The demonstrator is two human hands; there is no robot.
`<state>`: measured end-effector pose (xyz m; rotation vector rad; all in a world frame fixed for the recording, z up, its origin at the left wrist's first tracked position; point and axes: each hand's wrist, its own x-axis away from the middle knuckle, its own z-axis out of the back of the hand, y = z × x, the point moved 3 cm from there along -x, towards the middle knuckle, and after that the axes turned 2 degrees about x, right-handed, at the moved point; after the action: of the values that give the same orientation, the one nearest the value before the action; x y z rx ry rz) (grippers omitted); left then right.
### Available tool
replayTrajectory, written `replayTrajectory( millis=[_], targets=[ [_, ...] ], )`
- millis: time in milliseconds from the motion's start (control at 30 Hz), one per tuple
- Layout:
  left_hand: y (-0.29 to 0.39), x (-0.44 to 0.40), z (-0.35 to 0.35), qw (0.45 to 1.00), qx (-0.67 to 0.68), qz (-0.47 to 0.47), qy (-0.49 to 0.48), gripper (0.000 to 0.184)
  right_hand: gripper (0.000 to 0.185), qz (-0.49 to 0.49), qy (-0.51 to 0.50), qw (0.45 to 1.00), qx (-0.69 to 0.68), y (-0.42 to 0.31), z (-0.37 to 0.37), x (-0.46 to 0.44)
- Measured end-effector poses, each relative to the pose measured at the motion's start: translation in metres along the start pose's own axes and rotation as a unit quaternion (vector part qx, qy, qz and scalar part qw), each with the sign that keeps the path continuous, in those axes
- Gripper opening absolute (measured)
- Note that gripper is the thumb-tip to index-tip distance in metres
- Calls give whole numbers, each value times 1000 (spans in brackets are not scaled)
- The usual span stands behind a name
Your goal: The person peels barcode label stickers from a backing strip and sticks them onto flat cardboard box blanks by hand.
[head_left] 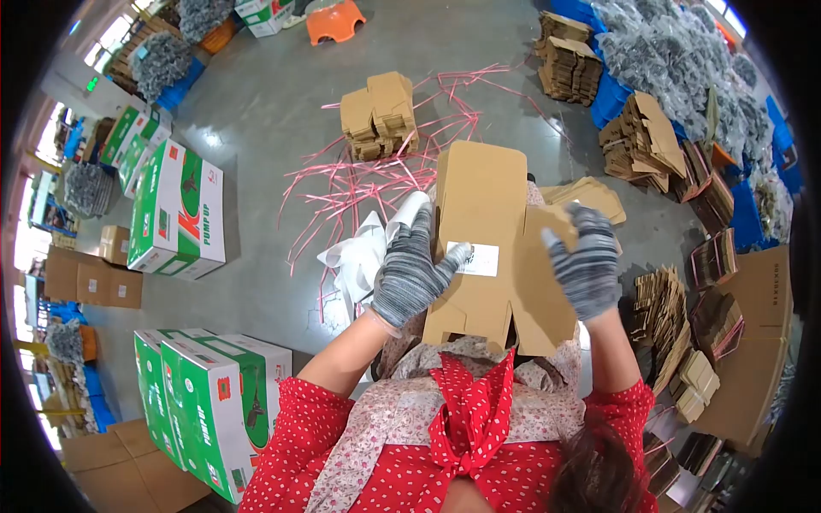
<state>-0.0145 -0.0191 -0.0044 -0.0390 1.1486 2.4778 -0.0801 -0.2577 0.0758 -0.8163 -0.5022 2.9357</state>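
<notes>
A flat brown cardboard box blank (pixel 481 192) lies over my lap, with a white printed label (pixel 479 260) near its middle. My left hand (pixel 412 272), in a grey striped knitted glove, is spread at the blank's left edge. Its thumb touches the label's left end. Beside those fingers hangs a white strip of label backing (pixel 357 256), loosely folded, with a rolled part near the fingertips. My right hand (pixel 587 263), gloved the same way, is over the blank's right flap, fingers apart and nothing held; whether it touches the flap I cannot tell.
Pink strapping strips (pixel 368 190) tangle on the floor ahead, beside a stack of folded cartons (pixel 378 115). Green and white printed boxes (pixel 184 209) stand at left. More cardboard bundles (pixel 643 144) and blue crates of plastic-wrapped parts (pixel 676 64) line the right. An orange stool (pixel 333 21) stands far ahead.
</notes>
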Motion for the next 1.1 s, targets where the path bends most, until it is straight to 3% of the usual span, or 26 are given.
replayTrajectory(
  millis=[100, 167, 233, 300, 333, 400, 433, 467, 567, 600, 700, 867, 967, 1033, 1100],
  targets=[
    [20, -2, -4, 971, -182, -144, -59, 91, 24, -91, 17, 993, 73, 49, 12, 14],
    [30, 0, -3, 988, -141, -19, -58, 101, 22, -60, -38, 997, 23, 67, 10, 31],
    [43, -5, 2, 985, -143, 47, -90, 103, 25, -81, -202, 976, 21, 67, 4, 36],
    [29, -8, -6, 991, -117, 33, -63, 96, 36, -250, -214, 913, -240, 43, 20, 34],
    [19, -6, -10, 993, -89, 43, -57, 89, 36, -246, -203, 917, -240, 41, 18, 35],
    [7, -3, -14, 999, -37, 29, -26, 85, 39, -149, -87, 985, -27, 40, 17, 33],
    [4, -3, -13, 1000, 16, 24, 0, 81, 40, -98, -28, 991, 82, 39, 18, 33],
    [2, -3, -12, 997, 68, 20, 25, 77, 40, -100, -22, 991, 84, 42, 17, 34],
    [2, -3, -11, 997, 62, 50, 0, 69, 47, -141, -194, 971, 6, 52, 7, 38],
    [2, -2, -12, 996, 59, 69, -13, 65, 47, -141, -193, 971, 7, 53, 8, 38],
    [2, -3, -15, 995, 68, 72, 0, 66, 50, -91, -102, 991, 18, 45, 17, 37],
    [0, -4, -18, 995, 87, 47, 25, 65, 52, -129, -72, 989, -21, 44, 12, 37],
    [1, -5, -12, 984, 164, 53, 52, 62, 44, -306, -54, 897, -312, 61, 17, 34],
    [7, -7, -2, 975, 204, 55, 66, 61, 35, -317, 145, 829, -437, 114, -4, 39],
    [18, -13, 23, 977, 170, 108, 75, 60, 31, -373, 212, 804, -411, 195, -23, 52]
  ],
)
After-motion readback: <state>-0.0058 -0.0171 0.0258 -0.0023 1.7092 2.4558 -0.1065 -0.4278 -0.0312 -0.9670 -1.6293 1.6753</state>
